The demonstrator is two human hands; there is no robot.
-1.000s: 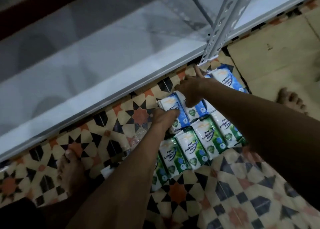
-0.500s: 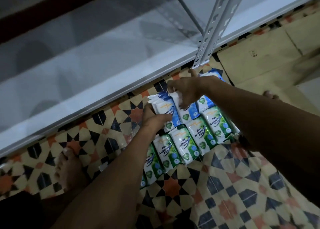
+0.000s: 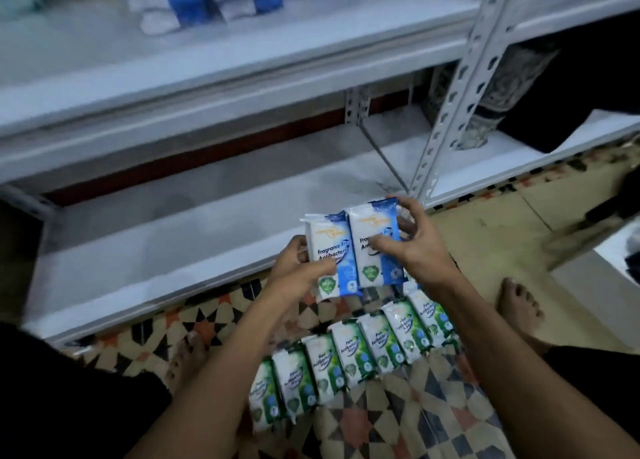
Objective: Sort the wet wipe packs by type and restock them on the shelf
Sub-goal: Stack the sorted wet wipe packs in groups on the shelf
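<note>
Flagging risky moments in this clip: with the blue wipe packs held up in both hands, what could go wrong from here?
1. The blue packs are several held side by side between the left hand and right hand; a loose one could slip out.
2. The green packs lie in a row on the floor near a bare foot; a step could scatter them.
3. The shelf post stands close to the lift path.

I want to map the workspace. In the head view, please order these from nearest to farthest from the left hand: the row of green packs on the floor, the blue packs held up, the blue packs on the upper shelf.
1. Held blue packs: gripped by the left hand itself.
2. Green packs: on the floor, below the hands.
3. Shelf blue packs: upper shelf, top of view.
</note>
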